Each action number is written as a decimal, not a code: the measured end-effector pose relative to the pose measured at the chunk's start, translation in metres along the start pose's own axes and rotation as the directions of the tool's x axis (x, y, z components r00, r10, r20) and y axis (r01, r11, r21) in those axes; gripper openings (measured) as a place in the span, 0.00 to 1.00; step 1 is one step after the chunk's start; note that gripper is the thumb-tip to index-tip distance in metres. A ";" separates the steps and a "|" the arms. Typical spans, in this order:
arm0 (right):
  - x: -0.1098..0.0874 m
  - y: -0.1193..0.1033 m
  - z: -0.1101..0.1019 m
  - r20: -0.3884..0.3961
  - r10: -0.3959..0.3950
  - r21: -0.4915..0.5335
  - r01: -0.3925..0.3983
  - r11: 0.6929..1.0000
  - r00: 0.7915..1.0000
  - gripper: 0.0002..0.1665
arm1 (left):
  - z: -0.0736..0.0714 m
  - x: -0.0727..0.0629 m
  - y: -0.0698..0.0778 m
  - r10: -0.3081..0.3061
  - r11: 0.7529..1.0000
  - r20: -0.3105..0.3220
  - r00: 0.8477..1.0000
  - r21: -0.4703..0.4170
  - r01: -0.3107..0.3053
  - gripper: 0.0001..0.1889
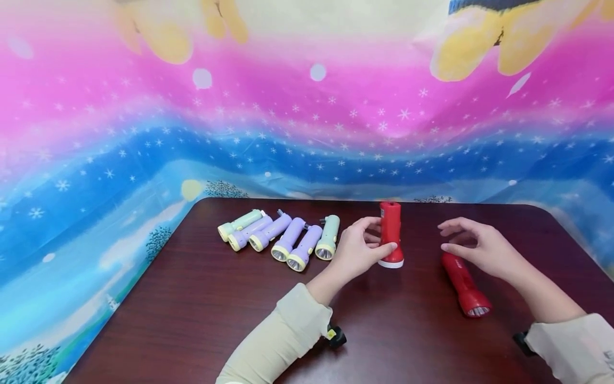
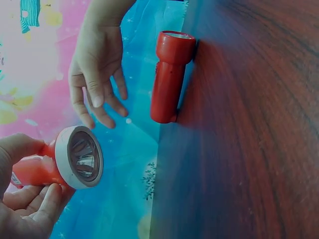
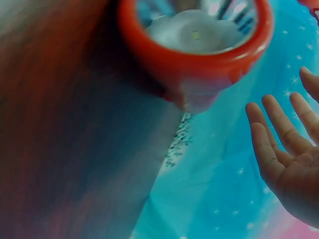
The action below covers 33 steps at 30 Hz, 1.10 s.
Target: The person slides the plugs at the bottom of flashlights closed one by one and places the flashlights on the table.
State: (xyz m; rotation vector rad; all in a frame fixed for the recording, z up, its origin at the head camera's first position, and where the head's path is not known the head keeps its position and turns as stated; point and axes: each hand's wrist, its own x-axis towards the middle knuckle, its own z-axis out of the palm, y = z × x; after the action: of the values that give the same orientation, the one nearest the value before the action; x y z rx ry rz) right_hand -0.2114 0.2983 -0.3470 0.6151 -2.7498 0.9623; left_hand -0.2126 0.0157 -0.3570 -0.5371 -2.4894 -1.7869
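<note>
My left hand (image 1: 361, 242) grips a red flashlight with a white rim (image 1: 390, 232) between thumb and fingers, its lens end pointing down toward the table. In the left wrist view the white rim and clear reflector of this flashlight face the camera. An all-red flashlight (image 1: 465, 288) lies on the table to the right, lens end toward the near edge. Just above its tail end, my right hand (image 1: 484, 248) hovers with fingers loosely extended and nothing in them. In the right wrist view the red lens head (image 3: 197, 55) looms close, with the right hand's fingers apart from it.
Left of the left hand lies a row of flashlights: several purple ones (image 1: 290, 240) between two green ones, the right-hand one (image 1: 328, 237) nearest the hand. The dark wooden table (image 1: 192, 320) meets a colourful printed curtain (image 1: 336, 117) at its back edge.
</note>
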 end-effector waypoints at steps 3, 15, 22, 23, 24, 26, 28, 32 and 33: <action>-0.006 0.006 -0.001 0.037 0.016 -0.006 -0.015 1.000 0.999 0.24 | 0.003 -0.001 0.000 -0.011 1.000 0.012 1.000 -0.004 0.011 0.29; -0.020 0.029 -0.004 0.151 0.050 -0.061 -0.041 0.997 0.987 0.29 | 0.016 -0.001 -0.005 -0.073 0.996 0.079 0.994 -0.040 0.076 0.29; -0.024 0.034 -0.002 0.202 0.057 -0.058 -0.046 0.997 0.978 0.30 | 0.023 -0.001 -0.007 -0.103 0.994 0.111 0.988 -0.034 0.107 0.30; -0.024 0.035 -0.002 0.205 0.058 -0.063 -0.046 0.997 0.977 0.30 | 0.024 -0.001 -0.006 -0.104 0.993 0.116 0.988 -0.037 0.109 0.30; -0.025 0.035 -0.002 0.209 0.058 -0.067 -0.045 0.997 0.976 0.29 | 0.025 -0.001 -0.006 -0.105 0.993 0.121 0.987 -0.040 0.111 0.30; -0.025 0.036 -0.001 0.220 0.061 -0.067 -0.048 0.997 0.974 0.29 | 0.028 0.000 -0.006 -0.112 0.992 0.133 0.985 -0.045 0.119 0.30; -0.026 0.037 -0.001 0.235 0.052 -0.062 -0.039 0.997 0.971 0.29 | 0.030 0.000 -0.005 -0.122 0.991 0.142 0.982 -0.036 0.129 0.31; -0.027 0.040 0.000 0.245 0.050 -0.059 -0.037 0.998 0.968 0.29 | 0.036 -0.002 -0.003 -0.152 0.988 0.158 0.976 -0.005 0.155 0.31; -0.027 0.040 0.000 0.249 0.052 -0.059 -0.038 0.998 0.967 0.29 | 0.037 -0.003 -0.003 -0.162 0.987 0.163 0.973 0.002 0.163 0.31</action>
State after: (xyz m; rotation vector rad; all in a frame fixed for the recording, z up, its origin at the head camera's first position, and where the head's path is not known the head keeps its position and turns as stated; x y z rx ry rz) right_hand -0.2044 0.3357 -0.3766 0.7136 -3.0117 0.8696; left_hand -0.2044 0.0486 -0.3725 -0.5127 -2.7057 -1.8859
